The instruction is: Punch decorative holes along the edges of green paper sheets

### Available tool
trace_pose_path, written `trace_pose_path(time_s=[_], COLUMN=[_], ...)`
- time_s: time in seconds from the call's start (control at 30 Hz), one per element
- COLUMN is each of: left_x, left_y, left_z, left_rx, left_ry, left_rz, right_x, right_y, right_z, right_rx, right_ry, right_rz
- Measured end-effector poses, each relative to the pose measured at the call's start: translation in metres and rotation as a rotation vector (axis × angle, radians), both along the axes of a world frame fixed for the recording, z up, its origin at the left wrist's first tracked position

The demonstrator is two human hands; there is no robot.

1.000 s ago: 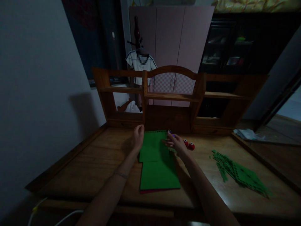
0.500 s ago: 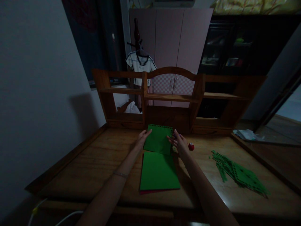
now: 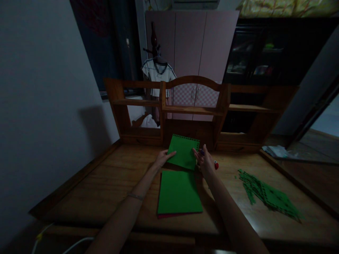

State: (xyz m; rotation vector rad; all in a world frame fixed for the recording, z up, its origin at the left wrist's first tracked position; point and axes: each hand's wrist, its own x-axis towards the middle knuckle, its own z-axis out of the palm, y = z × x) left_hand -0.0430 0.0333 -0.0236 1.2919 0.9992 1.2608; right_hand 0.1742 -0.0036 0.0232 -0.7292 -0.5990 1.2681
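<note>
A green sheet of paper [image 3: 183, 152] with a row of small notches or holes along its top and right edges is held up, tilted, over the desk. My left hand [image 3: 163, 158] pinches its left side, thumb on top. Beside the right edge is my right hand [image 3: 206, 161], fingers curled round a small purple-blue thing [image 3: 202, 152] whose kind I cannot make out; its fingertips are at the sheet's edge. Nearer me, a stack of green paper [image 3: 180, 192] lies flat, with some red showing underneath. Just past my right hand sits a small red round object [image 3: 216, 165], partly hidden.
At the right of the wooden desk [image 3: 106, 180] lies a heap of green paper strips and punched pieces [image 3: 270, 194]. A wooden shelf unit [image 3: 193, 110] runs along the back edge. Clear plastic bags [image 3: 277, 151] lie at the far right.
The held green sheet has shifted right and up and turned clockwise, away from the stack. Both hands have moved slightly right with it.
</note>
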Motion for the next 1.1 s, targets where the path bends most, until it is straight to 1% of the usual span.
trace_pose_path(time_s=[0.1, 0.37, 0.67, 0.87, 1.1], left_x=[0.0001, -0.0009, -0.0001, -0.0004, -0.0007], left_y=[0.0009, 0.0027, -0.0013, 0.0007, -0.0011], left_z=[-0.0007, -0.0030, 0.0001, -0.0020, 0.0000], left_rx=[0.017, 0.003, -0.015, -0.021, -0.027], left_ry=[-0.011, -0.006, -0.028, -0.008, -0.027], left_rz=[-0.002, 0.019, 0.007, 0.016, 0.015], right_x=[-0.0003, -0.0009, -0.0004, -0.0003, -0.0012], right_y=[0.0000, 0.0035, 0.0034, 0.0032, 0.0039], right_z=[0.0003, -0.0031, -0.0053, -0.0060, -0.0066], right_rx=[-0.017, -0.055, -0.028, -0.004, -0.017], right_ry=[-0.005, -0.007, -0.007, -0.013, 0.000], right_rz=[-0.008, -0.014, -0.006, 0.020, 0.000])
